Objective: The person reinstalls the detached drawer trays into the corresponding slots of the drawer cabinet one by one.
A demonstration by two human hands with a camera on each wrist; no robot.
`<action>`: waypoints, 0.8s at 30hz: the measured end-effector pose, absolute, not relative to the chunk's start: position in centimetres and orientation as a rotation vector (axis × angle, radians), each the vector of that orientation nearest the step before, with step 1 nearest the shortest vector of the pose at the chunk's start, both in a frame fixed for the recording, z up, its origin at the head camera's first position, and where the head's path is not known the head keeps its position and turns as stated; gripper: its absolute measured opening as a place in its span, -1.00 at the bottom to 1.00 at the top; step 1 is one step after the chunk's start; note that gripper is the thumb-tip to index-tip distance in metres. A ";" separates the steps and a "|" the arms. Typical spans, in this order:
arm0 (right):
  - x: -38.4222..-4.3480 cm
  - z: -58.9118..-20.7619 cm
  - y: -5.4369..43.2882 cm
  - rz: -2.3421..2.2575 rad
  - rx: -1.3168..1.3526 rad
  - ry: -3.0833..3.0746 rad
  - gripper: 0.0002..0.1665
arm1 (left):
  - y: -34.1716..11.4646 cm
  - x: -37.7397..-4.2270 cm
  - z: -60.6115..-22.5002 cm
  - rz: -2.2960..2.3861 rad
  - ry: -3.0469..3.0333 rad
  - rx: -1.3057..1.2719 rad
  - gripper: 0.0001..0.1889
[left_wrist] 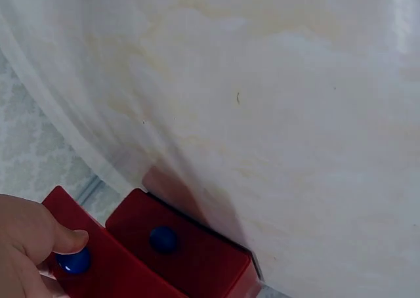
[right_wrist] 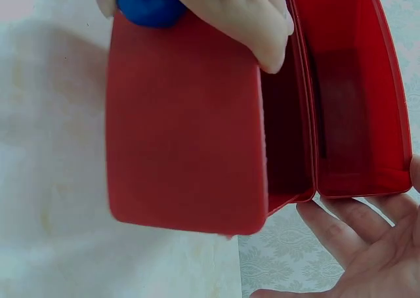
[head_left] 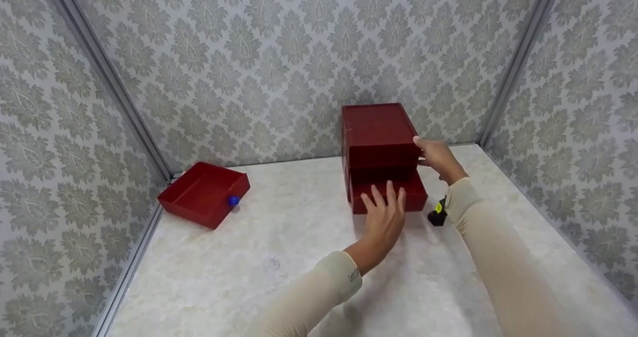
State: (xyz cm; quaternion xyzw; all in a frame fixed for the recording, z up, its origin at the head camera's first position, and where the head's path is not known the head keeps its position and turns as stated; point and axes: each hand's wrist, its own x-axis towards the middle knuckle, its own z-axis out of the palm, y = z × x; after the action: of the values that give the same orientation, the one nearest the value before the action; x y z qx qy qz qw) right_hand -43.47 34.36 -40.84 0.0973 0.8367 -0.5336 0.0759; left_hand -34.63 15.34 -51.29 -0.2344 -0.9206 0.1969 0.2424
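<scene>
A red drawer cabinet [head_left: 379, 122] stands against the back wall, its top slot without a drawer. The drawer [head_left: 416, 200] below that slot is pulled out. My left hand [head_left: 384, 225] grips this drawer's front, fingers over its upper edge. In the left wrist view, the thumb rests at its blue knob [left_wrist: 73, 262]; a closed drawer front [left_wrist: 203, 262] with another blue knob [left_wrist: 163, 239] lies beside it. My right hand [head_left: 439, 158] rests along the cabinet's right side, thumb near the top front corner. In the right wrist view, its fingers [right_wrist: 341, 229] touch the side wall.
A separate red drawer [head_left: 202, 192] with a blue knob [head_left: 234, 201] lies on the left of the pale table [head_left: 239, 277]. A small black object [head_left: 437, 218] with a yellow patch stands right of the cabinet, near my right sleeve. Patterned walls enclose the table.
</scene>
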 end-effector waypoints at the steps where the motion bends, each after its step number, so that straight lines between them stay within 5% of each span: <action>1: -43.5 -40.8 34.4 -1.601 0.289 2.510 -0.09 | 15.3 -34.7 -51.3 0.538 -2.510 -0.634 -0.47; 12: -43.2 -41.2 34.3 -1.613 0.296 2.530 -0.12 | 14.9 -32.5 -51.7 0.514 -2.667 -0.641 -0.20; 18: -43.1 -41.0 34.3 -1.619 0.300 2.538 -0.13 | 15.0 -28.6 -53.0 0.664 -2.767 -0.665 -0.27; 24: -43.3 -40.9 34.2 -1.638 0.274 2.529 -0.12 | 14.5 -29.8 -53.7 0.736 -2.742 -0.646 -0.31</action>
State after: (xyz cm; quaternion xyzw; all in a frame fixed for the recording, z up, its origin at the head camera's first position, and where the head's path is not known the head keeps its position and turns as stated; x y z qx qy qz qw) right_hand -43.34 34.18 -40.94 0.0904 0.8345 -0.5404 0.0578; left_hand -29.77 14.55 -53.68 -0.2205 -0.9355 0.2512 0.1148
